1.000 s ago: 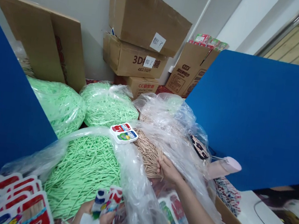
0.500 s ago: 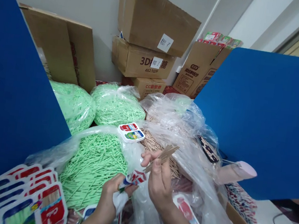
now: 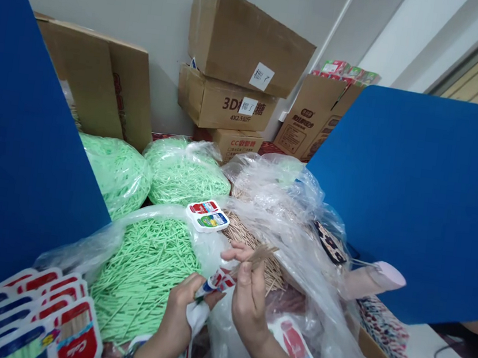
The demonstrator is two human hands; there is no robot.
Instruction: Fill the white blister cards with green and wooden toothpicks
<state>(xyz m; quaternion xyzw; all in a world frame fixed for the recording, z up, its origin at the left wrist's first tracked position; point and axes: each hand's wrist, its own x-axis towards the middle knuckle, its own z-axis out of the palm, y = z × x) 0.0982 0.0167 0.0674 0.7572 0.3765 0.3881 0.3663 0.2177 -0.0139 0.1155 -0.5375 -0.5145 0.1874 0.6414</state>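
Note:
My left hand (image 3: pixel 179 314) is closed around a small printed packet (image 3: pixel 221 281) in red, white and blue. Between the fingers of my right hand (image 3: pixel 249 305) is a bundle of thin brown sticks (image 3: pixel 263 254), its lower end at the packet's top. Whether the sticks are inside the packet I cannot tell. Behind my right hand, an opened plastic bag holds more brown sticks (image 3: pixel 243 232). A heap of light green sticks (image 3: pixel 144 277) fills the open bag beside my left hand. Above it lies a two-part printed packet (image 3: pixel 208 216).
Filled printed packets (image 3: pixel 78 333) are stacked at the lower left. Tied bags of green sticks (image 3: pixel 184 178) stand behind. Cardboard boxes (image 3: pixel 249 41) are piled against the wall. Blue panels (image 3: pixel 414 200) flank both sides. A pink cylinder (image 3: pixel 377 280) and a patterned phone-like item (image 3: pixel 329 242) lie right.
The brown stick bundle has come slightly lower, closer into the packet's top. Both hands keep their hold. The whole view has shifted a little.

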